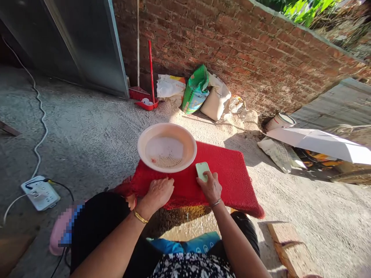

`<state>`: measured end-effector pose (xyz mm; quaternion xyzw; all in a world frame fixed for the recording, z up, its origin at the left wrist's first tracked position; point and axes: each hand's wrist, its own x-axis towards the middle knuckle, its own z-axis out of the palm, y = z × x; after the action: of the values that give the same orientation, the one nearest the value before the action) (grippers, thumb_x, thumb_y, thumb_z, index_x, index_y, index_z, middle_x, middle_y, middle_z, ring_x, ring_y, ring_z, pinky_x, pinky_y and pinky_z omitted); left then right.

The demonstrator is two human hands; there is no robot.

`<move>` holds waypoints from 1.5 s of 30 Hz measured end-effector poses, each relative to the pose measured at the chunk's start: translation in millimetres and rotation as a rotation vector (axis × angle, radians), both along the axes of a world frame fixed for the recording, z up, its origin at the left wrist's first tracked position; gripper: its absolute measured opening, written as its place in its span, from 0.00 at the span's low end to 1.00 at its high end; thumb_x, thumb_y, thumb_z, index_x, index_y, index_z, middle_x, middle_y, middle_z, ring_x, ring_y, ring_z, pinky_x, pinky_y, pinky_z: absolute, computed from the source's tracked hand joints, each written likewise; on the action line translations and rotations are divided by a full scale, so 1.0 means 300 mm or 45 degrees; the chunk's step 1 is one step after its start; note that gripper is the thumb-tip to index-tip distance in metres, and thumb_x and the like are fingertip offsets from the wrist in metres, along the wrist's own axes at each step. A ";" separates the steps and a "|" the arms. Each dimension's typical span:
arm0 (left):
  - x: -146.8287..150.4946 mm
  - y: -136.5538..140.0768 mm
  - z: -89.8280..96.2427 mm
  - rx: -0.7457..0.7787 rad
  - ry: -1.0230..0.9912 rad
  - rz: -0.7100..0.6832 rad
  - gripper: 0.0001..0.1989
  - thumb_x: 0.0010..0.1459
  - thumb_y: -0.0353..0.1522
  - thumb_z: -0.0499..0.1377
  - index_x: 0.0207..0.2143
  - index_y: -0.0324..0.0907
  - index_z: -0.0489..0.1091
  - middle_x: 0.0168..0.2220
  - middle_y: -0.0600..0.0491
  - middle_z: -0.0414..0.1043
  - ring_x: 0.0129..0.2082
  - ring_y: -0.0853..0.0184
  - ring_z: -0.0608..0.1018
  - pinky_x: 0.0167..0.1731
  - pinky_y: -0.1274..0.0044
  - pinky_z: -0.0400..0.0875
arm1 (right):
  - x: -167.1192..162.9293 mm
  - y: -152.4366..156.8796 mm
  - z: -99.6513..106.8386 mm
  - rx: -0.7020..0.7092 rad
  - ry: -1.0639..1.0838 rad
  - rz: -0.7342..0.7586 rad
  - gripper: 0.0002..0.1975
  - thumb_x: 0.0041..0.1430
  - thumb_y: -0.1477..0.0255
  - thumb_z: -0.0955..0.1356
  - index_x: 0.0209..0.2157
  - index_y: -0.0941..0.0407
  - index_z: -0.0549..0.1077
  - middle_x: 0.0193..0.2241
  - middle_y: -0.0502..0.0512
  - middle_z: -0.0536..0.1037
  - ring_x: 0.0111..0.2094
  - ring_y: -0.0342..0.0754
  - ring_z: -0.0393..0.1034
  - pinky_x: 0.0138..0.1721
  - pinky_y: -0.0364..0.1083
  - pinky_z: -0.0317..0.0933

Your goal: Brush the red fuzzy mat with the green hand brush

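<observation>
Green phone (pixel 202 170) lies on the red mat (pixel 232 173), just beside the pale basin (pixel 166 146). Right hand (pixel 211 187) rests over its near end, fingers curled onto it. Left hand (pixel 158 193) lies flat on the mat's near edge, fingers pressed together. Sacks (pixel 203 94) lean against the brick wall (pixel 246 50); power strip (pixel 40 192) lies well apart, left.

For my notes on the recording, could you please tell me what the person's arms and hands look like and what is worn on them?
Both forearms are bare, with no sleeves in view. The left hand has a gold-coloured bangle at the wrist. The right hand has a thin, silvery bracelet at its wrist. Neither hand wears a glove; whether any rings are worn is too small to tell.
</observation>
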<state>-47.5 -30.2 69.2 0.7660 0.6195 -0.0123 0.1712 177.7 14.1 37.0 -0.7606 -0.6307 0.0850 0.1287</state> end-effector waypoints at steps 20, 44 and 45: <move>-0.002 0.029 0.014 0.003 0.039 0.040 0.13 0.64 0.34 0.46 0.40 0.41 0.69 0.38 0.44 0.76 0.41 0.58 0.78 0.39 0.68 0.68 | 0.012 -0.222 -0.036 0.065 -0.023 0.319 0.16 0.55 0.58 0.67 0.43 0.50 0.72 0.38 0.52 0.67 0.34 0.45 0.67 0.30 0.42 0.55; 0.021 0.058 -0.016 0.027 0.173 -0.003 0.13 0.65 0.34 0.45 0.40 0.41 0.68 0.37 0.45 0.76 0.38 0.57 0.79 0.35 0.69 0.70 | 0.524 -0.264 -0.046 0.151 -0.052 -0.402 0.19 0.56 0.57 0.66 0.44 0.54 0.72 0.39 0.54 0.67 0.36 0.47 0.66 0.33 0.44 0.57; 0.021 0.057 -0.017 0.029 0.168 -0.006 0.13 0.65 0.34 0.45 0.40 0.41 0.68 0.37 0.45 0.76 0.38 0.58 0.79 0.35 0.70 0.70 | 0.583 -0.268 -0.038 0.169 -0.068 -0.523 0.19 0.55 0.57 0.66 0.44 0.54 0.72 0.39 0.55 0.67 0.36 0.48 0.66 0.33 0.45 0.57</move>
<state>-41.2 -13.0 64.2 0.7668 0.6279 -0.0562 0.1212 352.6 -66.2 25.6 -0.8649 -0.4699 -0.0049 0.1765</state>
